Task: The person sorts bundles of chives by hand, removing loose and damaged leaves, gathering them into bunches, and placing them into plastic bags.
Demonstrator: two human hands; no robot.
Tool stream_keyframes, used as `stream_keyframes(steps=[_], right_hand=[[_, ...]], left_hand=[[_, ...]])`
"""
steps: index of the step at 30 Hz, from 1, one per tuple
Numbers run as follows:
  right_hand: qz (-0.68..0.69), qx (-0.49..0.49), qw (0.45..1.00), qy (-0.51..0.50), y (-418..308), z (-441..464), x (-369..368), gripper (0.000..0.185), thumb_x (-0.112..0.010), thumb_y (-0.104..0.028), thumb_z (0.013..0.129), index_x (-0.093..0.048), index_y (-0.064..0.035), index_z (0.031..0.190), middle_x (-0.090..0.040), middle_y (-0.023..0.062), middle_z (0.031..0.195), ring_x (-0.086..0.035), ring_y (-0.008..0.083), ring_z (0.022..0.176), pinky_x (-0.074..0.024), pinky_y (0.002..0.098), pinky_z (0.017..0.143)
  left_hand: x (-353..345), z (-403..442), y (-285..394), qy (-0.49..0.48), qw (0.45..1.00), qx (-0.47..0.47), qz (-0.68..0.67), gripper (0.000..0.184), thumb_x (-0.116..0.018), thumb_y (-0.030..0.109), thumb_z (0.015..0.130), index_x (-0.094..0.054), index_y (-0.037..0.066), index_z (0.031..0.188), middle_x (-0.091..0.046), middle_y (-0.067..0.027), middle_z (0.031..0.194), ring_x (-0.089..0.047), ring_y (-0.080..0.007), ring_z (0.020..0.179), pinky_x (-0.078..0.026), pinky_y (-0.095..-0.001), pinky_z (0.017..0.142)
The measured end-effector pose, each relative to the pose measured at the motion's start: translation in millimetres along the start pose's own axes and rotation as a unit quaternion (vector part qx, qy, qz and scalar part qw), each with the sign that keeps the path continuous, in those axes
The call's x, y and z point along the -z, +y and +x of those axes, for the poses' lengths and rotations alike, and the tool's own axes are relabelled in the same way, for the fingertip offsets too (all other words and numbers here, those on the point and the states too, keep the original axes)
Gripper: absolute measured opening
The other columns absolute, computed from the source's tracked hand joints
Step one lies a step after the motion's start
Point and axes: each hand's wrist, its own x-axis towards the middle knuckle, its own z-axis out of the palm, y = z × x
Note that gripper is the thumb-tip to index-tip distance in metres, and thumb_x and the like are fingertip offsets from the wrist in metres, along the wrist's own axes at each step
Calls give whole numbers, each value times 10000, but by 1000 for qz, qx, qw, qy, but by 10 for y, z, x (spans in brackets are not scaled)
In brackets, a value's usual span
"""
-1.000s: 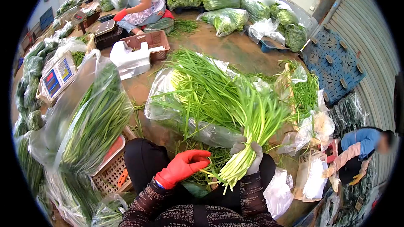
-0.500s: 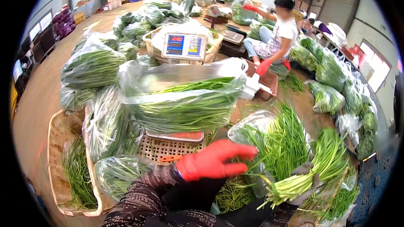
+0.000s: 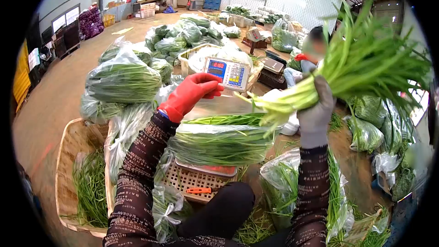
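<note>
My right hand [image 3: 318, 103], in a grey glove, grips a bunch of chives [image 3: 366, 59]. The pale cut ends point left and the green leaves fan out to the right. In a red glove, my left hand [image 3: 194, 93] is closed, its fingertips pinched at the upper film of a clear plastic bag [image 3: 224, 144]. More chives lie lengthwise inside this bag, which rests on a scale pan [image 3: 208, 169] over a plastic crate [image 3: 183, 178]. Behind it stands the scale's display [image 3: 227, 72] with red digits.
An orange-handled tool [image 3: 199, 190] lies on the crate. Filled bags [image 3: 123, 80] are stacked at left, above a crate [image 3: 64, 178] of loose chives. An open bag of chives [image 3: 279, 174] stands at right. Another person [image 3: 315, 48] sits beyond, partly hidden by the raised bunch.
My right hand has lifted the bunch from low right up to chest height. My left hand has moved up and left to the bag's upper edge, and its fingers have closed.
</note>
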Motion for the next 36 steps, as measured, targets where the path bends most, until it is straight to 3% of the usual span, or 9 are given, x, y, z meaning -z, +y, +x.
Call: stream_keyframes(steps=[5,7,8,9,11,15,28,31,36], right_hand=[[-328,172,912,-174,699,511,-212,227,-419,-89,928,-638,-68,981,-649,66,915,-609,161,858,-495,306,810],[-356,12,924,-140,832,295,-430,197,-652,-125,788,-627,-30,959,-644,59,891,-611,169,810,-504,305,746],[-541,195,797,-183,1353,326,-114,313,-742,-164,697,-619,-18,945,-645,66,895,-611,165,814,-498,307,726],[-478,127,812,-310,1444,219,-23,399,-614,-287,787,-538,-22,1076,-602,161,922,-586,223,833,-508,320,661],[-698,-86,584,-405,1548,49,268,473,-570,-173,770,-400,-29,1187,-593,198,860,-604,337,761,-499,392,646],[-731,-123,428,-517,1698,-359,848,290,-527,-31,723,-509,-36,1012,-624,190,791,-624,357,782,-493,436,676],[-722,-173,449,-496,1734,-130,809,579,-750,-303,592,-588,-11,1065,-609,231,1027,-600,335,935,-474,373,799],[-503,-126,748,-415,1565,-115,1033,624,-725,-305,671,-534,-15,1189,-563,219,1167,-535,326,1098,-395,336,951],[-689,-185,646,-272,1326,46,1695,266,-553,-180,837,-643,15,993,-665,172,925,-647,263,839,-480,346,774]], left_hand=[[311,157,-593,36,997,69,-25,241,-553,170,881,-596,8,1054,-663,-116,939,-651,-182,828,-523,-274,723],[457,217,-920,87,966,7,242,305,-612,152,804,-591,19,1077,-655,-144,954,-636,-262,852,-508,-335,762],[570,203,-1053,107,884,-59,451,362,-634,147,766,-579,26,1102,-641,-165,984,-619,-300,886,-492,-355,790],[692,136,-1117,113,802,-109,577,431,-637,162,745,-550,31,1146,-603,-188,1058,-575,-326,967,-472,-366,831],[1278,79,-1456,99,517,-212,824,567,-563,269,826,-394,58,1324,-485,-172,1266,-466,-299,1148,-425,-366,930],[1400,-109,-1220,102,553,-176,808,552,-517,210,836,-358,99,1353,-435,-166,1318,-510,-279,1075,-448,-365,887],[1043,-688,-202,-130,655,-27,744,919,-691,88,543,-328,187,1382,-417,-200,1337,-581,-358,945,-479,-414,800],[1053,-657,-251,-101,663,-14,741,971,-732,84,505,-325,182,1381,-442,-201,1306,-579,-368,953,-481,-426,798],[978,-520,-189,-128,637,-10,760,950,-734,81,500,-352,175,1365,-415,-200,1333,-582,-365,951,-485,-423,798]])
